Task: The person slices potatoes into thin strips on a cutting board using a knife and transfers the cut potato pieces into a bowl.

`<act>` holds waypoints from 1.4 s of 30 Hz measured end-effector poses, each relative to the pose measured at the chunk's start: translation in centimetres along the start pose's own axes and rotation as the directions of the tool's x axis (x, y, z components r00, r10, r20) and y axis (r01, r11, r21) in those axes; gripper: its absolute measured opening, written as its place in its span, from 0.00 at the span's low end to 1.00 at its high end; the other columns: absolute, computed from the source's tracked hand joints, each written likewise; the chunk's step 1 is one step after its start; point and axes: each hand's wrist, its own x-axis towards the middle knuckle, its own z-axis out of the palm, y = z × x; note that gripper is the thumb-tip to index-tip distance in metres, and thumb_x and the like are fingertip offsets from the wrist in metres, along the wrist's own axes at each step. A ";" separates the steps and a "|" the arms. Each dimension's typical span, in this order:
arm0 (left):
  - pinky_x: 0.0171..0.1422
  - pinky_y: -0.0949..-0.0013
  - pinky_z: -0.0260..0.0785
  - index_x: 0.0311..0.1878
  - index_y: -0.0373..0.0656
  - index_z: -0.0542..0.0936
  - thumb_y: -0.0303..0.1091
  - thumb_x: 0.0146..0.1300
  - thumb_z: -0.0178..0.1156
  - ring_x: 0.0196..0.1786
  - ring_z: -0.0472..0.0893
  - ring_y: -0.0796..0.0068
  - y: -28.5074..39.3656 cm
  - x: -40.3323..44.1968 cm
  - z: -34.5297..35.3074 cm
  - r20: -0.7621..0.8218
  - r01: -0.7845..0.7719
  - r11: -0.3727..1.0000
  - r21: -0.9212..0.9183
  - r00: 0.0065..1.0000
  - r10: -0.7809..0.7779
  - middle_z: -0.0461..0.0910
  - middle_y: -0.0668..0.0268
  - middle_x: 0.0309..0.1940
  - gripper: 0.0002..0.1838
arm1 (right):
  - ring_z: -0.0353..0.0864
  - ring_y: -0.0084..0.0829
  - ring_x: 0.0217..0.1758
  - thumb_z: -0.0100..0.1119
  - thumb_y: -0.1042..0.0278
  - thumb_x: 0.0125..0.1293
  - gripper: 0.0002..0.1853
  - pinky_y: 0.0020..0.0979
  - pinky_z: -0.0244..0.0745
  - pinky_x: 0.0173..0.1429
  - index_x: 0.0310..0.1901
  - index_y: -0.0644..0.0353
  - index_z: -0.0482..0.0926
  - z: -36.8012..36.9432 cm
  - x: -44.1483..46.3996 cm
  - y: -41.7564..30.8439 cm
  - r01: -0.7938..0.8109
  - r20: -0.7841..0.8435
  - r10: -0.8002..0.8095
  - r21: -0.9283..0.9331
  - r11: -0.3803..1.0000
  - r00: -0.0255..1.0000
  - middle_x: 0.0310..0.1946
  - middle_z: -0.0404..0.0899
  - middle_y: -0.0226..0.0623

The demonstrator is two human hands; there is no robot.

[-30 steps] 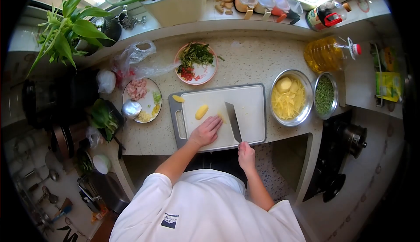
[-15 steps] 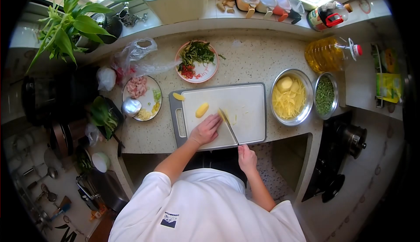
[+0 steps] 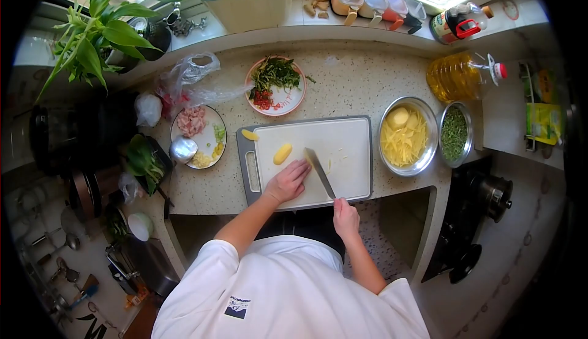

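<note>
The left hand (image 3: 288,181) lies palm down on the cutting board (image 3: 352,180), fingers together, pointing up toward the knife's tip. The right hand (image 3: 346,218) is closed around the handle of the knife (image 3: 320,173), its blade slanting up to just beside the left fingertips. One potato chunk (image 3: 282,154) lies above the left hand, and one yellow slice (image 3: 250,135) at the board's upper left corner. Around the board stand two plates and two metal bowls.

Place: kitchen | worktop (image 3: 343,69) holding cutting board (image 3: 355,137) | stove (image 3: 459,216) sitting alongside | ladles (image 3: 72,241) hanging left | oil bottle (image 3: 453,77) standing near wall
</note>
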 end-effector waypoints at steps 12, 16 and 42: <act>0.77 0.51 0.73 0.61 0.30 0.82 0.24 0.48 0.64 0.69 0.79 0.50 0.3 0.1 -0.3 -0.040 -0.004 1.000 0.023 0.999 0.005 0.81 0.51 0.62 0.31 | 0.83 0.66 0.40 0.47 0.42 0.82 0.23 0.61 0.76 0.43 0.45 0.56 0.79 -0.1 -1.1 0.9 0.050 -0.014 -0.050 0.034 0.998 0.999 0.31 0.83 0.57; 0.77 0.51 0.73 0.61 0.30 0.83 0.24 0.47 0.64 0.69 0.79 0.50 0.2 0.0 0.0 -0.051 -0.002 1.000 0.020 0.999 0.003 0.81 0.51 0.62 0.31 | 0.84 0.66 0.40 0.47 0.43 0.82 0.22 0.61 0.77 0.43 0.46 0.55 0.79 -0.1 -1.1 0.8 0.064 -0.004 -0.064 0.024 0.998 0.998 0.32 0.84 0.57; 0.77 0.51 0.72 0.61 0.31 0.83 0.25 0.48 0.64 0.70 0.79 0.53 0.1 -0.1 -0.1 -0.035 0.016 1.000 0.002 0.999 -0.016 0.82 0.53 0.62 0.32 | 0.86 0.61 0.37 0.48 0.45 0.83 0.24 0.58 0.78 0.41 0.42 0.60 0.81 1.6 -0.4 0.3 -0.015 -0.063 0.020 0.066 0.998 0.998 0.30 0.85 0.54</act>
